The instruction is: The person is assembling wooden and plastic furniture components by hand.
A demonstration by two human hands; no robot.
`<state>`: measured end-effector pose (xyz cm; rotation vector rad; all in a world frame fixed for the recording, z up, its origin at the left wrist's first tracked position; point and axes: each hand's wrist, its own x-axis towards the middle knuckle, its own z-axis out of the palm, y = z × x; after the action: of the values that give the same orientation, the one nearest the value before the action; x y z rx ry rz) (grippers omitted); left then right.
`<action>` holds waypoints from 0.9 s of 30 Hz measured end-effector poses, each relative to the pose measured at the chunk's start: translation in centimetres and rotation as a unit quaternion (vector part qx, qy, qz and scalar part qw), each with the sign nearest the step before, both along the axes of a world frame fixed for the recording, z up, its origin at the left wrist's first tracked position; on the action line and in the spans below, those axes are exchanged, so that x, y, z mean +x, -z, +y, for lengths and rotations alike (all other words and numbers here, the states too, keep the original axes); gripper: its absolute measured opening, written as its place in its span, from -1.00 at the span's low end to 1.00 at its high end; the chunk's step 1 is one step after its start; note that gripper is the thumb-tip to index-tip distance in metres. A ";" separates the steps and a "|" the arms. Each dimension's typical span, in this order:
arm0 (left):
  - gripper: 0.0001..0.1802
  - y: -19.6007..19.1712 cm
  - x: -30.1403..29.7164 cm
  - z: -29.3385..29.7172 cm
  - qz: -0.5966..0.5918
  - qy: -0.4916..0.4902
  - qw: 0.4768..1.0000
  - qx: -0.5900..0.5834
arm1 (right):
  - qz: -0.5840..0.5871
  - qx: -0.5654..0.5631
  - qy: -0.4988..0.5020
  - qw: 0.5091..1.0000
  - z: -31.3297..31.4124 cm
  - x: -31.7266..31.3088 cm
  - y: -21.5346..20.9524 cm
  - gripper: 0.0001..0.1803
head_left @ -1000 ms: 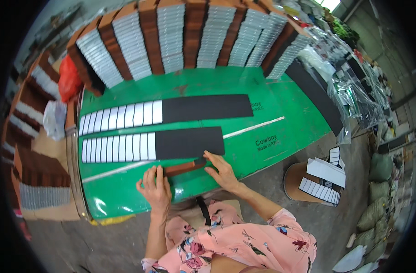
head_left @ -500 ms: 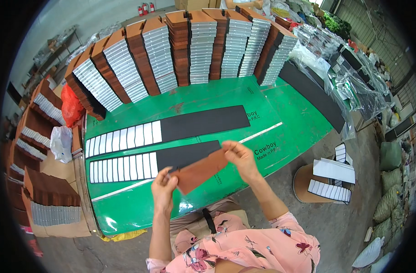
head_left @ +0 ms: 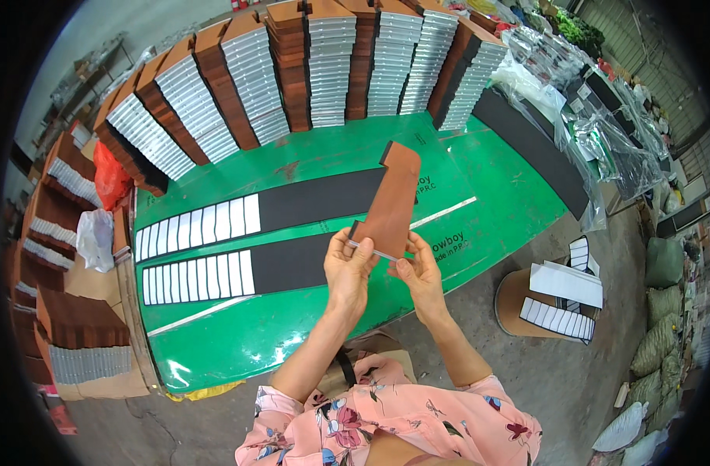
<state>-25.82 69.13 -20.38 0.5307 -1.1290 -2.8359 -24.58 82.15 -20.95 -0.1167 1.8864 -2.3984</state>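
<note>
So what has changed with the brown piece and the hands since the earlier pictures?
The flat brown notched cardboard piece, which lay on the green table a second ago, was picked up and raised; now it stands almost on end, with the left hand and right hand gripping its lower end. The two black strips with white labels stayed in place.

Both hands lift a brown notched card piece above the green tabletop — the left hand pinches its lower end, the right hand just beside it. Below lie two black strips — part-covered with white rectangles.
</note>
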 end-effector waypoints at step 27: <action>-0.87 7.1 5.3 -2.7 0.069 0.150 0.911 -0.377 | 0.284 0.679 0.224 0.639 11.2 -7.3 3.2 -0.66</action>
<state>-20.48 66.39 -27.47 0.0958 -2.2431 -2.2775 -31.84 93.37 -24.13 -0.3092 3.7191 -0.3178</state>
